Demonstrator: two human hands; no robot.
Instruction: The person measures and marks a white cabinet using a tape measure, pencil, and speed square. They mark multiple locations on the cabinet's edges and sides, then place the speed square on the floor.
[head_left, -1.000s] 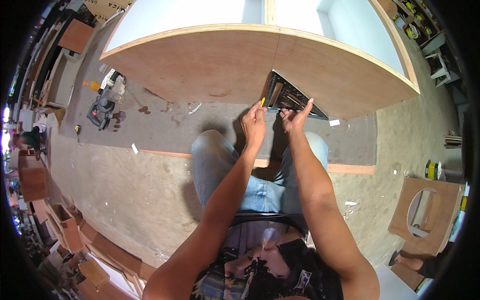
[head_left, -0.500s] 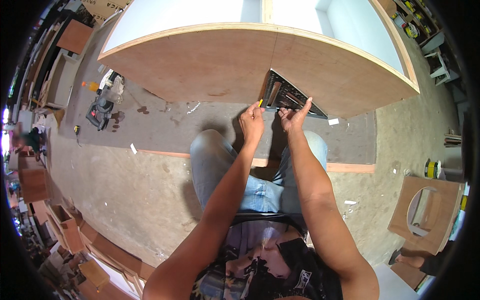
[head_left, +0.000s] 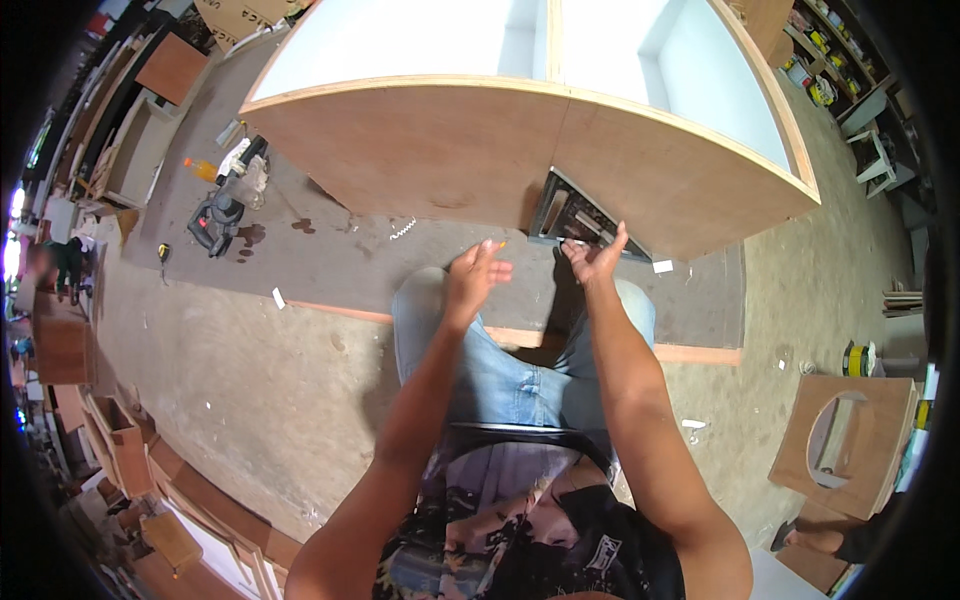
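White-walled, the plywood cabinet (head_left: 420, 150) shows two compartments (head_left: 440, 40).

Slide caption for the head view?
Right hand at black triangular square against wooden cabinet; left hand holding pencil-like tool.

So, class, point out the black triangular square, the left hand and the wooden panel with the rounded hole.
Black triangular square (head_left: 577, 214), head view: its flat face.
Left hand (head_left: 473, 284), head view: middle of the hand.
Wooden panel (head_left: 882, 432), head view: bare wood right of the hole.
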